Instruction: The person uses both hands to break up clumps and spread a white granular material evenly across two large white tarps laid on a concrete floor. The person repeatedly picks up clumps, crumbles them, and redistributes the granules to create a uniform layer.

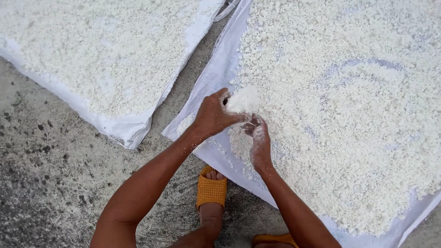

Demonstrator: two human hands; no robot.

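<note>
1. Nearest me: my foot in an orange sandal (211, 189) on the concrete floor (50, 183), toes pointing at the sheet edge. A second orange sandal (274, 239) shows only partly at the bottom edge, behind my right forearm.
2. The floor is grey, rough and speckled with dark spots; a strip of it runs up between the two sheets.
3. My left hand (212, 115) is curled over a clump (243, 100) of white crumbly material, fingers wrapped on its left side, thumb side up.
4. My right hand (258, 138) sits just below and right of the left, fingers bent upward and touching the clump's underside. It is dusted white. Both hands are together, closed on the same clump; how tightly, I cannot tell.
5. The clump is held just above the near-left corner of the right sheet (216, 73), over the edge of the spread.
6. The right sheet is white and lies flat on the floor. White crumbs (349, 119) cover it in a thin lumpy layer, with a few bare streaks where the cloth shows through.
7. Loose crumbs are scattered on the bare sheet margin just below my hands.
8. Farther left, well apart from my hands: a second white sheet (128, 128), its near corner folded, carrying its own layer of crumbs (101, 46).
9. The two sheets nearly meet at the top of the view.
</note>
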